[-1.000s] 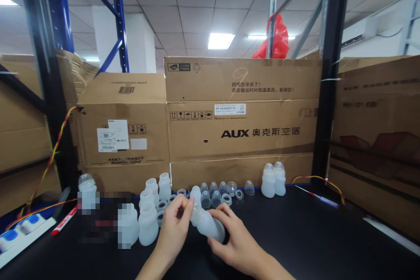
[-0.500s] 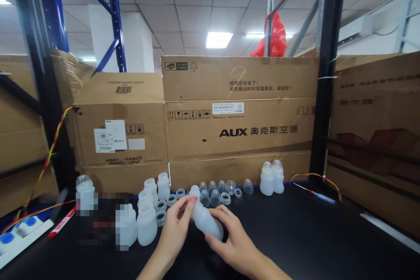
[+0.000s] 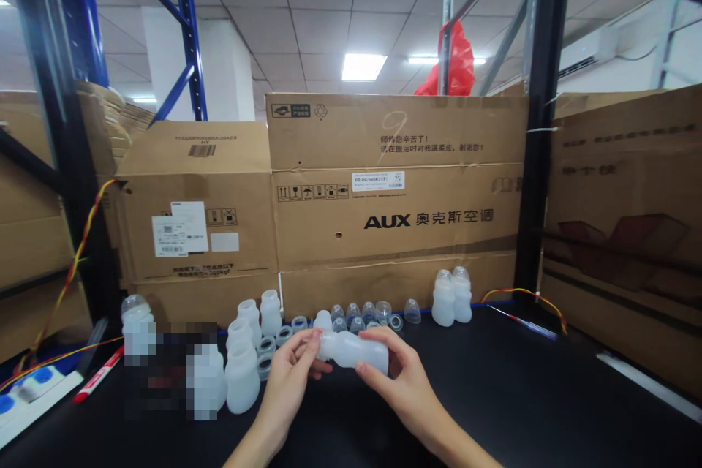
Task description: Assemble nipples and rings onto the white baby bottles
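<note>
A translucent white baby bottle (image 3: 359, 352) lies almost level between my two hands, above the black table. My left hand (image 3: 296, 362) pinches its neck end between thumb and fingers. Wrapped round the base end is my right hand (image 3: 400, 369), thumb in front and fingers behind. Just behind the neck shows a pale, rounded piece (image 3: 323, 319), partly hidden. Clear dome caps (image 3: 412, 311) and clear rings (image 3: 266, 346) lie beyond my hands. Several open bottles (image 3: 243, 376) stand upright to the left of my left hand.
Two capped bottles (image 3: 444, 300) stand at the back right, another capped bottle (image 3: 136, 318) at the far left. A red marker (image 3: 99, 374) and a white power strip (image 3: 41, 406) lie on the left. A screwdriver (image 3: 523, 322) lies at right. Cardboard (image 3: 398, 234) walls the back.
The bottle has turned from slanting down to the right to nearly level, its base rising with my right hand. My left hand stays at the neck. The view has shifted slightly.
</note>
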A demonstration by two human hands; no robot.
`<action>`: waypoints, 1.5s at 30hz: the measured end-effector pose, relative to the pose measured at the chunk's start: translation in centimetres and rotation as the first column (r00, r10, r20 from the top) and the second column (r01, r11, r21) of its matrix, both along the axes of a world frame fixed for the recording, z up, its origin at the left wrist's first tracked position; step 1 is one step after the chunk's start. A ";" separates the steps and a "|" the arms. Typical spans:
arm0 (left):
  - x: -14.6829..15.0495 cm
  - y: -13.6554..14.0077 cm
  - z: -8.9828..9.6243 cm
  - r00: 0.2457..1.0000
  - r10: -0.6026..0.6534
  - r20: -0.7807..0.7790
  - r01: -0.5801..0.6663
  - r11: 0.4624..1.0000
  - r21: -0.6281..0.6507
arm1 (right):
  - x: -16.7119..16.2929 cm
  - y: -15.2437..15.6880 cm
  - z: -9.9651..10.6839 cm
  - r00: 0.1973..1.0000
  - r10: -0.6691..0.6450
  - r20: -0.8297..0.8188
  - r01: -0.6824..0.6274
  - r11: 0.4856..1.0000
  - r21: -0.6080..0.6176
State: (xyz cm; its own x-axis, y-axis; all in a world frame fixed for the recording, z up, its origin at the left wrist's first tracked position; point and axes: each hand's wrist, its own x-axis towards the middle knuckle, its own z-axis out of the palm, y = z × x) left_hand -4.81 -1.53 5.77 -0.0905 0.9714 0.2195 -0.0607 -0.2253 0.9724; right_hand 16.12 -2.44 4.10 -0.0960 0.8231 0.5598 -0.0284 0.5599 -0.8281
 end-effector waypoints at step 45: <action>1.4 -1.7 -0.4 0.995 -0.090 0.051 0.079 0.981 0.179 | -0.6 -0.4 0.1 0.984 0.081 -0.157 -0.122 0.955 -0.269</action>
